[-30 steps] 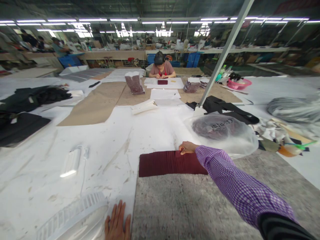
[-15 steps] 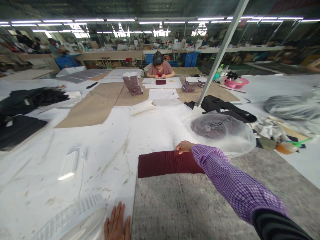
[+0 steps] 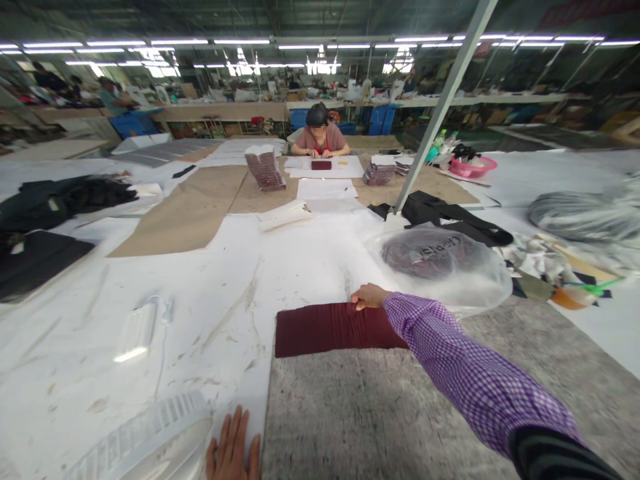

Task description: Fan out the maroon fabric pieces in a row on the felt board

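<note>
A dark maroon strip of folded fabric (image 3: pixel 315 330) lies along the far edge of a grey, worn work mat (image 3: pixel 350 407). At its upper edge is my right hand (image 3: pixel 370 297), fingers curled and pinching the cloth; small creases run through the fabric beside them. My purple checked sleeve covers the strip's right end. My left hand (image 3: pixel 233 448) rests flat on the white table covering (image 3: pixel 220 353), fingers stretched out and holding nothing. It lies just left of the mat, next to a white fan (image 3: pixel 150 437).
A clear plastic bag (image 3: pixel 445 263) holding dark material sits beyond my right arm, near a slanted metal post (image 3: pixel 445 107). A white lamp-like device (image 3: pixel 137 330) with a cord lies left. Across the table a person (image 3: pixel 320 137) bends over maroon pieces, between stacks (image 3: pixel 265 170) of similar pieces.
Both my hands stay almost in place; the right hand and fabric show only a tiny shift. The person across the table has raised their head slightly.
</note>
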Available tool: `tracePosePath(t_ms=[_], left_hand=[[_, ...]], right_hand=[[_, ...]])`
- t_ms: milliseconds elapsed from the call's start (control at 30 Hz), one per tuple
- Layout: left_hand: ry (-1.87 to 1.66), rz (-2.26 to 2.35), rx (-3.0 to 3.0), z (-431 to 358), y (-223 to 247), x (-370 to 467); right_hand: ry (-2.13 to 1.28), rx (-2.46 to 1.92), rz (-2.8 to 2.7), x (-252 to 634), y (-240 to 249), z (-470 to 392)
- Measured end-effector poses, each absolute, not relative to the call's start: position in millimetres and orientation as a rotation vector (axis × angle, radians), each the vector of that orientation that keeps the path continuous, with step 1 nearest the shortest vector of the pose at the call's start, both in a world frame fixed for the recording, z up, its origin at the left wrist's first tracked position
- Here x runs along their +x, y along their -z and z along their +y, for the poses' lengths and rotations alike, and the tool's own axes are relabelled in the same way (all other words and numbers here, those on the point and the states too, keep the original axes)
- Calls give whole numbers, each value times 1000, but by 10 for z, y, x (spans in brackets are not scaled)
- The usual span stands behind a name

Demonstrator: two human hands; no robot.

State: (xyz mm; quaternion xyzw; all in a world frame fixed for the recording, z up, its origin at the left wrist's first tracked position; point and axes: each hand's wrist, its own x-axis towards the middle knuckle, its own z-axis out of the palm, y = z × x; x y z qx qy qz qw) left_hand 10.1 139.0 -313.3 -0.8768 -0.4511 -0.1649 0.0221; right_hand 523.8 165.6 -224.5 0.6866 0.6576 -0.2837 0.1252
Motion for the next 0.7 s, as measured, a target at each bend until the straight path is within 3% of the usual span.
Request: tracePosePath(t_ms=[233,700], left_hand=[[537,-1401,-2711,1395,3128,113],[545,-1397,-2716,1403,3159,87]], right_hand=[[687,2043,2116,5130,2162,1584],[715,1988,2207,5158,2207,1627]])
